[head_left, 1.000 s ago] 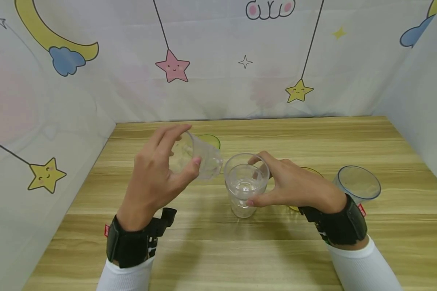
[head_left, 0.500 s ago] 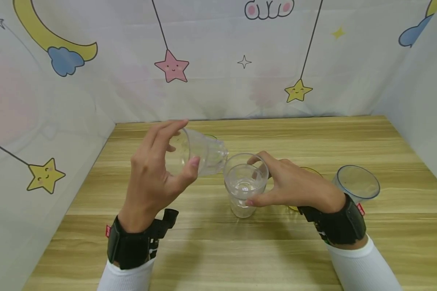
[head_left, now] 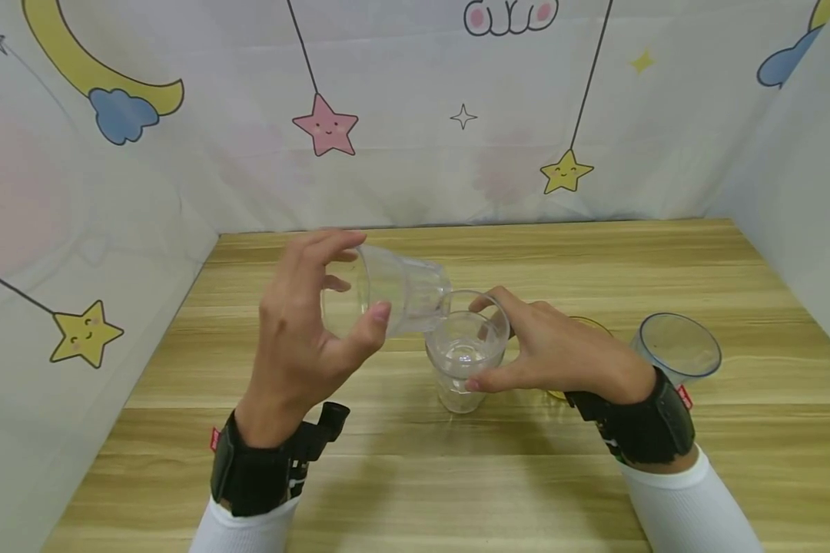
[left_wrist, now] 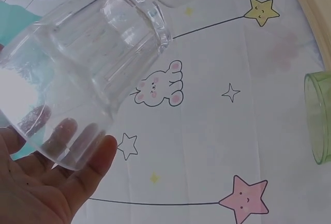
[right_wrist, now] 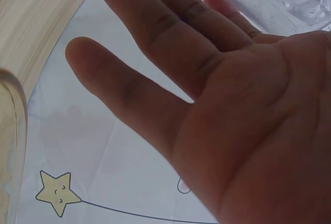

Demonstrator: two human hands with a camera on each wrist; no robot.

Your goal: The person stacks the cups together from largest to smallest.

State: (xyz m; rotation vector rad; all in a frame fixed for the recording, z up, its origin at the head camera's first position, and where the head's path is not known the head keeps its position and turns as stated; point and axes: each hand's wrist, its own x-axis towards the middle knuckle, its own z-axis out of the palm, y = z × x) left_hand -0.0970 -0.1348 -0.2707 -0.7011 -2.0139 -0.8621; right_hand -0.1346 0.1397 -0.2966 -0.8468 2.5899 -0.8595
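Note:
My left hand (head_left: 311, 315) holds a clear plastic cup (head_left: 411, 288) by its rim, tipped on its side above the table. The cup's mouth faces left and its faceted base points right. That base overlaps the rim of a second clear cup (head_left: 459, 392), which stands upright. My right hand (head_left: 546, 346) grips this upright cup from its right side, thumb in front. In the left wrist view the tipped cup (left_wrist: 88, 69) fills the upper left, with fingers (left_wrist: 95, 164) at its rim. The right wrist view shows mostly palm, with clear plastic (right_wrist: 302, 1) at the top right.
A blue-rimmed cup (head_left: 681, 353) stands beyond my right wrist. Next to it, a yellow cup (head_left: 591, 324) is mostly hidden behind my right hand. A green cup (left_wrist: 319, 118) shows at the right edge of the left wrist view. Patterned cloth (head_left: 401, 184) encloses the wooden table (head_left: 415, 491).
My left hand has tipped its cup further onto its side and brought it right, until the base overlaps the upright cup's rim. The right hand has stayed put.

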